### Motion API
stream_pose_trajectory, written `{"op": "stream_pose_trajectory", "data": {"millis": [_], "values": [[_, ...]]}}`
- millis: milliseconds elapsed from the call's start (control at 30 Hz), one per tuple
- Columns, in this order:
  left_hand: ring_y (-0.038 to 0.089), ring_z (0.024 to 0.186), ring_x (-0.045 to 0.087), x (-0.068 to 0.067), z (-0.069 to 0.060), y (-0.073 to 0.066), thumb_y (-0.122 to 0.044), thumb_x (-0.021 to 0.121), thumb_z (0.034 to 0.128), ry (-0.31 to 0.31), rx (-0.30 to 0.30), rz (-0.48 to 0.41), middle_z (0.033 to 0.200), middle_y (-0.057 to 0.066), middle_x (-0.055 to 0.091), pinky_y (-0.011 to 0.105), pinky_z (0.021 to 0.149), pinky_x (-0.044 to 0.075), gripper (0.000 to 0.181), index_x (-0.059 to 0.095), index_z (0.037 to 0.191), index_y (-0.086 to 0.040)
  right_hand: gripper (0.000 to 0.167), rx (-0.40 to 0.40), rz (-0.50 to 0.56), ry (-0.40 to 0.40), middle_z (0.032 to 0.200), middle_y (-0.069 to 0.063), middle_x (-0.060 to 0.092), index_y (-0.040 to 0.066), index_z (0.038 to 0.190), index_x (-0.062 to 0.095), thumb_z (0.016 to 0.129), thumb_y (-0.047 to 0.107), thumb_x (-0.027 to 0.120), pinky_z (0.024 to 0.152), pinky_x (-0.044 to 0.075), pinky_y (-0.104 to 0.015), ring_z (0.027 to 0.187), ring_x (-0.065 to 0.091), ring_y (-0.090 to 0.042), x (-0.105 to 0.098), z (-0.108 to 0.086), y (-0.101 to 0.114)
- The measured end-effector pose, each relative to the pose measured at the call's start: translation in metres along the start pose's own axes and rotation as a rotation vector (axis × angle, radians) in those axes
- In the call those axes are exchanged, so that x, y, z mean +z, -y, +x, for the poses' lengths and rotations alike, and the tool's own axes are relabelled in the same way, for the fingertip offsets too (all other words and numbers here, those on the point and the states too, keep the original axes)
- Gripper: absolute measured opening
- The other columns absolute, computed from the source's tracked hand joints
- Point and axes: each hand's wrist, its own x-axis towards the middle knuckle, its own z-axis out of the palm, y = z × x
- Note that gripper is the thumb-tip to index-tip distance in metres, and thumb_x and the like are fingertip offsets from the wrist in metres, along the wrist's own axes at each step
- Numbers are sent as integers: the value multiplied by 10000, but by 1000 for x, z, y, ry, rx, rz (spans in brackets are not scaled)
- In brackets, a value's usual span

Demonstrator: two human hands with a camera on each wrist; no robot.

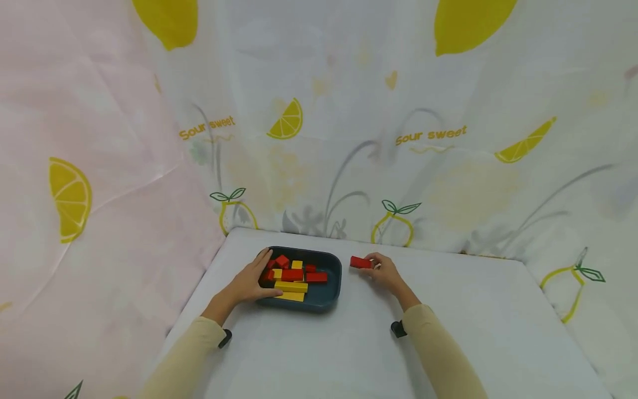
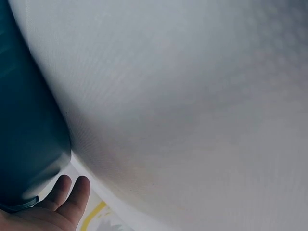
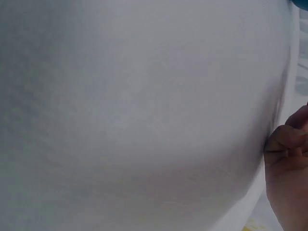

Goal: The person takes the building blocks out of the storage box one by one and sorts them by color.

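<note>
A dark blue tray (image 1: 326,302) with red and yellow blocks in it stands on the white table. My left hand (image 1: 253,280) rests on the tray's left end, thumb over the near rim and fingers towards the far left corner. Two of the left hand's fingers (image 2: 74,204) look straight beside the tray's outer wall in the left wrist view. To the right of the tray, my right hand (image 1: 382,272) pinches a red block (image 1: 360,262) between thumb and fingers. In the right wrist view only part of the right hand (image 3: 288,168) shows, and the block is not visible there.
Inside the tray, a long yellow block (image 1: 291,286) lies near the front, with red blocks around a red block (image 1: 292,275) in the middle. White table surface (image 1: 478,321) extends to the right. A lemon-print cloth (image 1: 319,166) hangs behind the table.
</note>
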Motion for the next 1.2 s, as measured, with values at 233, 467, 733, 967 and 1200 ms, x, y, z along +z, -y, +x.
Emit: {"op": "stream_pose_trajectory", "data": {"millis": [233, 467, 733, 967, 1200], "values": [[422, 1427, 353, -2, 1, 0, -721, 730, 701, 16, -6, 4, 1669, 94, 130, 644, 1095, 352, 1202, 153, 1600, -170, 360, 33, -102, 56, 937, -83, 582, 62, 1161, 647, 858, 205, 777, 764, 425, -295, 917, 520, -223, 5, 4, -2], [423, 1430, 348, -1, 2, -1, -709, 730, 710, 4, -7, -3, 1673, 74, 120, 656, 1089, 350, 1177, 159, 1599, -189, 344, 29, -161, 46, 798, -36, 522, 41, 1132, 660, 843, 179, 784, 694, 380, -282, 772, 482, -181, 4, 7, 2], [423, 1417, 363, -1, 0, 0, -702, 729, 719, 3, 4, 0, 1669, 80, 135, 652, 1093, 349, 1164, 170, 1596, -178, 351, 50, -212, 57, 782, -20, 498, 40, 1133, 663, 841, 190, 787, 687, 373, -278, 761, 473, -172, 12, 7, -1], [413, 1431, 345, 0, 2, -1, -711, 720, 719, 10, -11, 0, 1674, 60, 118, 647, 1104, 339, 1160, 162, 1599, -201, 355, 53, -210, 52, 826, -48, 531, 34, 1134, 660, 839, 184, 787, 712, 394, -295, 798, 492, -197, 11, 5, 2], [406, 1433, 344, -1, 0, 1, -701, 725, 724, 14, -8, -1, 1673, 64, 117, 634, 1112, 339, 1166, 154, 1599, -184, 346, 69, -190, 58, 833, -52, 537, 36, 1137, 663, 841, 171, 780, 716, 395, -292, 819, 497, -206, 13, 7, 3]]}}
